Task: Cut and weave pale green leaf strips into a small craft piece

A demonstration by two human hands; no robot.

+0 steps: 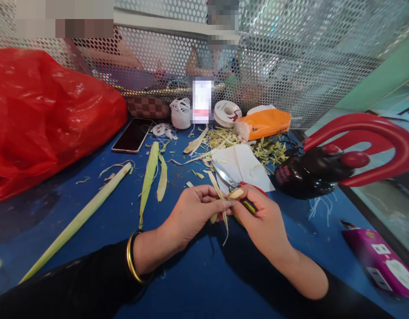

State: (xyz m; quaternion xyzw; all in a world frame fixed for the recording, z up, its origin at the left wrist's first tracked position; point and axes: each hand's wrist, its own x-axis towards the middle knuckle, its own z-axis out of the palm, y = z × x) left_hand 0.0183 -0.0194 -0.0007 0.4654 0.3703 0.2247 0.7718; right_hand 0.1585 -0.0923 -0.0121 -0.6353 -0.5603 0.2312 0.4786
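My left hand (199,208) is closed in a pinch on narrow pale plant strips (219,186), which stick out above and below the fingers. Right beside it, my right hand (260,212) pinches a short folded end of leaf strip (236,193). The fingertips of both hands meet, so where the strips cross is partly hidden. Just behind the hands, scissors (228,177) with red handles lie partly on a white paper (246,164). Left of my hands are a green leaf blade (149,177), a smaller leaf piece (162,179) and a long pale stalk (81,217).
A red plastic bag (48,119) bulges at the left near a phone (133,135). White thread (181,114), a tape roll (227,113), an orange packet (266,124) and plant scraps (224,137) line the perforated screen (274,66). Rightward are a black-and-red object (310,173) and a purple box (380,261).
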